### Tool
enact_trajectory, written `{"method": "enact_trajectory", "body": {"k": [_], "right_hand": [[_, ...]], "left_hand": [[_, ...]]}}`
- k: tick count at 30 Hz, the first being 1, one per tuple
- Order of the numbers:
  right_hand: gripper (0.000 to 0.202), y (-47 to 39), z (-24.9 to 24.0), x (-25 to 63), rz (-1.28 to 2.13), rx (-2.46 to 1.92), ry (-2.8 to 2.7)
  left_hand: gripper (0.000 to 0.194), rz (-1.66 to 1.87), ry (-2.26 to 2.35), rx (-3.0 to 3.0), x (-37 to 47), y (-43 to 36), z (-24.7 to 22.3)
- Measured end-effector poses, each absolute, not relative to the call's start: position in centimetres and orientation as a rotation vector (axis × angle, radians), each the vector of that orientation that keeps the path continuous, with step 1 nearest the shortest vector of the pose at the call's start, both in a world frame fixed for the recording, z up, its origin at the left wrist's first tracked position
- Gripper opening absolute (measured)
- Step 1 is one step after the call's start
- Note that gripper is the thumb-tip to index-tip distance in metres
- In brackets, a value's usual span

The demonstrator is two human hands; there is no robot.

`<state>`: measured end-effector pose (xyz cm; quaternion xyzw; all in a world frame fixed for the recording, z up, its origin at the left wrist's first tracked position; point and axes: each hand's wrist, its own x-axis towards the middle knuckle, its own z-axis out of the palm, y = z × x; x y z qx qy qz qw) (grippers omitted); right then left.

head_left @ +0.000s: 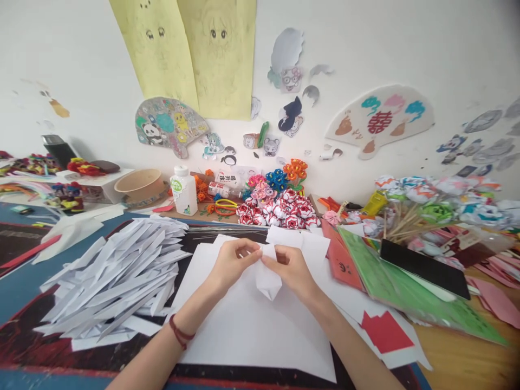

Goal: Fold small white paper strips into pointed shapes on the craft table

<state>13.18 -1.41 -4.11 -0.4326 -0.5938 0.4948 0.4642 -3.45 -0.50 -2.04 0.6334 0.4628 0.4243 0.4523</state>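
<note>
Between my two hands is a small folded piece of white paper, its pointed end hanging toward me. My left hand pinches its upper left edge with thumb and fingers. On the other side, my right hand grips the upper right edge the same way. Both hands hover over large white paper sheets spread on a dark mat. A big heap of folded white paper strips lies to the left of my left forearm.
A white bottle and red-and-white paper flowers stand at the back. To the right are a black phone on a green packet, and red paper. A round bowl sits back left.
</note>
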Motion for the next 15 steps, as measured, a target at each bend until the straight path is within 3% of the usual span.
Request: {"method": "enact_trajectory", "body": {"k": [15], "right_hand": [[0.032, -1.84, -3.73, 13.19, 1.115, -1.166, -1.579]], "left_hand": [[0.019, 1.015, 1.198, 1.790, -3.85, -0.69, -0.97]]}}
